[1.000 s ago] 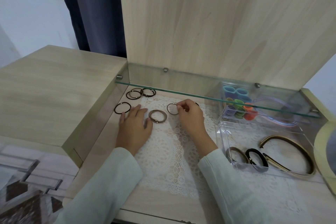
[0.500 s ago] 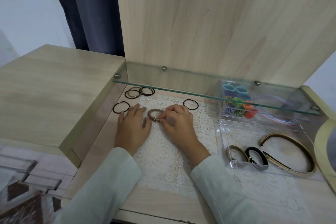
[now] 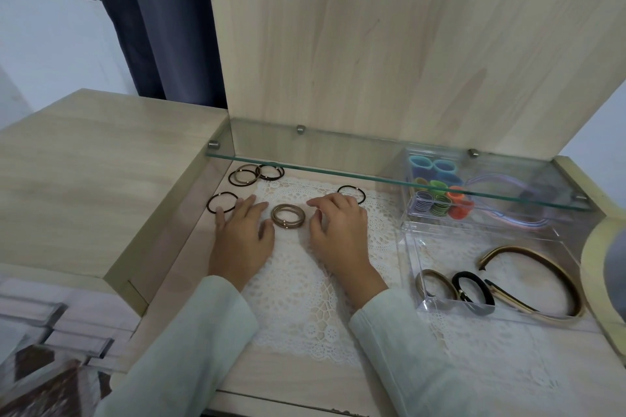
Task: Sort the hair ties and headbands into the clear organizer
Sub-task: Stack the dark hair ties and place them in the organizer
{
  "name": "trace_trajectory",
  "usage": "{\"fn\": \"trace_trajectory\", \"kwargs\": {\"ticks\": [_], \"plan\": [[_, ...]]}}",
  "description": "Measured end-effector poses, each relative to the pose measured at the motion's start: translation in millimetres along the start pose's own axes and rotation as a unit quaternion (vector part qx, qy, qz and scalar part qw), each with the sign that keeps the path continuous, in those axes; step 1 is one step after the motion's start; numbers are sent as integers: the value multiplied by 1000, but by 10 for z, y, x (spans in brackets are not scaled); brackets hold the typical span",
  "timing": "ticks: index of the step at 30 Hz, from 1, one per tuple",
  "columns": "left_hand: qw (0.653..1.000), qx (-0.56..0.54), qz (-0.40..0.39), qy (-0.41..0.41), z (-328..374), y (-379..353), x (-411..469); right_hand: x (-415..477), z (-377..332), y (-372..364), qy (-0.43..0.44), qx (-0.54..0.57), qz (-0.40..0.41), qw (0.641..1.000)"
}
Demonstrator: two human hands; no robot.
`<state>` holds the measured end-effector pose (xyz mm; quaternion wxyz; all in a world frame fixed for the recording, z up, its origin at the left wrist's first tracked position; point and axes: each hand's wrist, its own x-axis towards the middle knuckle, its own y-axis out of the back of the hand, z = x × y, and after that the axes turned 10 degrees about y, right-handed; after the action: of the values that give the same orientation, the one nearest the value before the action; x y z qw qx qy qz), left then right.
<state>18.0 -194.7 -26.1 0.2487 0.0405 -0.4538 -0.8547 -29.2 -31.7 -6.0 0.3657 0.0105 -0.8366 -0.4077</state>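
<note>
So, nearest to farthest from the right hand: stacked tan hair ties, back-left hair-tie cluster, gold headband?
1. Stacked tan hair ties, just left of the right hand.
2. Hair-tie cluster, in the back left corner.
3. Gold headband, in the clear organizer, far right.

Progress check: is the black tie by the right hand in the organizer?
No, the black tie lies on the lace mat beside the right hand, outside the clear organizer.
</note>
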Motion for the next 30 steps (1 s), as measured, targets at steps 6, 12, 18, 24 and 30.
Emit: {"fn": "trace_trajectory", "kwargs": {"ticks": [6,12,18,24,30], "plan": [[1000,-25,-3,14,5,24,16,8,81,-38,-76,-114,-120,983],[995,3,-95,32,19,132,134,53,95,-39,-114,-122,-227,960],[991,91,-82,59,230,299,403,37,86,-45,-117,-119,-225,960],[982,187,30,5,200,236,643,37,75,-45,-117,-121,-214,962],[971,238,10,12,125,176,795,44,62,-40,-117,-119,-215,962]]}}
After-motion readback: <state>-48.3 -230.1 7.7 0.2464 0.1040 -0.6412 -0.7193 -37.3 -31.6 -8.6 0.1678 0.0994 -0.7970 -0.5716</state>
